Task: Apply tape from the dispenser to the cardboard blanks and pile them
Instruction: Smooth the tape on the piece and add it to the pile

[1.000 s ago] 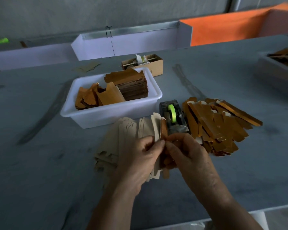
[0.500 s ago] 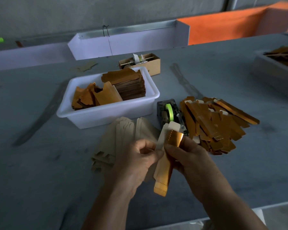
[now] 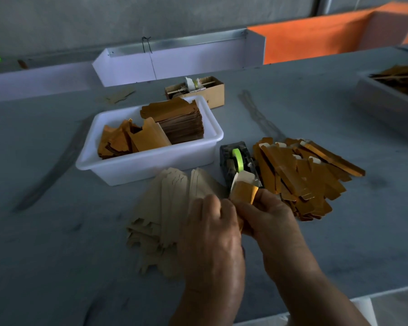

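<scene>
Your two hands meet over the near middle of the grey desk (image 3: 57,231), and between them you hold one folded gold-foil cardboard blank (image 3: 244,192). Your left hand (image 3: 212,234) has its fingers curled round the blank's lower part, which is mostly hidden behind the knuckles. Your right hand (image 3: 269,220) pinches the blank from the right side, thumb against its gold face. The blank's upper end stands up out of your grip, gold face toward you with a pale inner flap showing behind it, and it sits right in front of the dark grey tape dispenser with the lime-green roll (image 3: 237,161); whether the blank touches the dispenser's cutter cannot be told.

Just left of your hands a fanned stack of pale beige cardboard blanks (image 3: 165,208) lies flat on the desk, partly under your left wrist. To the right of the dispenser, touching it or very nearly so, lies a loose pile of gold-foil blanks (image 3: 306,175), many with a small white tab at the far end.

Behind the beige stack stands a white plastic tub (image 3: 151,161) holding more gold and brown blanks. Beyond it sits a small brown cardboard box (image 3: 210,95) with odds and ends inside. At the far right edge a grey tray (image 3: 386,100) holds further gold pieces.
</scene>
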Demonstrator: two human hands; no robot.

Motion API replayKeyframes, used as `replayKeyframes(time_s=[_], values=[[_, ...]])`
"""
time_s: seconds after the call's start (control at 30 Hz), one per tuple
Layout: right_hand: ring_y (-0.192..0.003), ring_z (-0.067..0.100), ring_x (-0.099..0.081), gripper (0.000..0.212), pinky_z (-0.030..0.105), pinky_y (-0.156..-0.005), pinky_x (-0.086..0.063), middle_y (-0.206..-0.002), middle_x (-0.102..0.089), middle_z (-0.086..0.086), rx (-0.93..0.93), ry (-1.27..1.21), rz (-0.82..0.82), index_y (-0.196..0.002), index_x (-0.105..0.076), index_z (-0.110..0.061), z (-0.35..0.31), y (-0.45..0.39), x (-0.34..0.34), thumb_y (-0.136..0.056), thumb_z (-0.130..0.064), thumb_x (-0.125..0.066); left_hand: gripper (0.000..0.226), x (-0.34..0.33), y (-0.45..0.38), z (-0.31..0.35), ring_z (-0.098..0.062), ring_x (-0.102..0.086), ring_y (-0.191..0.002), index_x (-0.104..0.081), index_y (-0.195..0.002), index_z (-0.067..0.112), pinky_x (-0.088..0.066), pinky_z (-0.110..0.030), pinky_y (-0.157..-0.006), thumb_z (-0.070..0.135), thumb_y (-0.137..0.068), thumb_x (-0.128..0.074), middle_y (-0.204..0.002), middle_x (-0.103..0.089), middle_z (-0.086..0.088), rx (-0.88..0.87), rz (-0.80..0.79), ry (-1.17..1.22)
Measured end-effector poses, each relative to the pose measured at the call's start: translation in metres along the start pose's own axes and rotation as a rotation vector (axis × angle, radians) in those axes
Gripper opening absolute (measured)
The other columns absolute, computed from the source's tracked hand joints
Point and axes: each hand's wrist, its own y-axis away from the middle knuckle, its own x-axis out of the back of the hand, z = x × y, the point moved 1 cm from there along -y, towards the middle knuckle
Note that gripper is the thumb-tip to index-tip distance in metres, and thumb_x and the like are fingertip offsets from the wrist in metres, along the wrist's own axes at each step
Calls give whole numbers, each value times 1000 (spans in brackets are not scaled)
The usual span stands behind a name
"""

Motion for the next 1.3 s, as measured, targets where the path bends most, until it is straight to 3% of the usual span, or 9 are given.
replayKeyframes(time_s=[0.27, 0.4, 0.5, 0.63, 0.73, 0.8, 1.0, 1.13, 1.3], values=[[-79, 20, -67, 20, 34, -73, -56, -80, -69, 8, 28, 122, -7, -86, -65, -13, -3, -4, -1, -83, -33, -65, 37, -13, 6, 5, -18, -58, -59, -75, -83, 10, -42, -25, -42, 12, -48, -84, -70, -58, -4, -56, -24, -88], [-84, 36, -64, 17, 46, -85, -54, -82, -64, 23, -28, 32, -13, -84, -63, -4, -5, -6, 1, -86, -21, -62, 18, -10, -2, -11, -7, -58, -84, -63, -94, 33, -51, -23, -69, 19, -84, -68, -90, -55, 9, 280, -121, 428], [-70, 29, -57, 15, 38, -76, -55, -72, -55, 16, -35, -64, -56, -75, -59, -9, -8, -5, 1, -87, -17, -59, 13, -11, -7, -26, -8, -67, -76, -61, -83, 30, -54, -24, -65, 20, -84, -70, -79, -68, 7, 669, -272, 1037], [-63, 19, -52, 18, 30, -66, -48, -67, -49, 9, -103, -126, -32, -78, -56, -12, -8, -6, 1, -91, -25, -56, 25, -3, -14, -34, -18, -72, -76, -68, -78, 22, -58, -33, -71, 36, -62, -81, -77, -73, 0, 655, -443, 1132], [-64, 26, -53, 29, 34, -67, -49, -65, -51, 9, -106, -89, -12, -82, -57, -9, -12, -10, 2, -91, -36, -55, 36, -1, -17, -33, -14, -71, -69, -69, -80, 14, -55, -22, -60, 35, -54, -80, -76, -74, -4, 684, -518, 1261], [-66, 20, -65, 34, 30, -66, -55, -67, -64, 5, -28, 23, -19, -84, -61, -11, -17, -14, 7, -90, -43, -52, 5, 0, -21, -33, -11, -67, -58, -69, -74, 12, -50, -18, -50, 13, -74, -74, -68, -71, -4, 750, -460, 1304], [-58, 13, -53, 17, 29, -54, -46, -58, -61, -9, 196, 285, 287, -73, -65, -26, -24, -30, 44, -88, -19, -60, 14, -2, -24, -43, -9, -57, -54, -66, -68, 15, -46, -25, -54, 10, -81, -68, -60, -63, -1, 760, -217, 1196], [-60, 16, -58, 14, 31, -58, -50, -62, -64, -5, 163, 434, 161, -77, -66, -24, -19, -32, 46, -89, -22, -60, 14, -7, -25, -43, 2, -51, -39, -63, -71, 11, -38, -11, -36, 10, -84, -67, -47, -59, 9, 744, -163, 1184], [-56, 5, -55, 11, 16, -52, -37, -64, -62, -7, 205, 615, 77, -78, -65, -29, -20, -40, 33, -89, -29, -61, 17, -13, -30, -34, 2, -55, -41, -62, -71, 17, -41, -12, -36, 11, -86, -65, -52, -63, 7, 773, -170, 1265]])
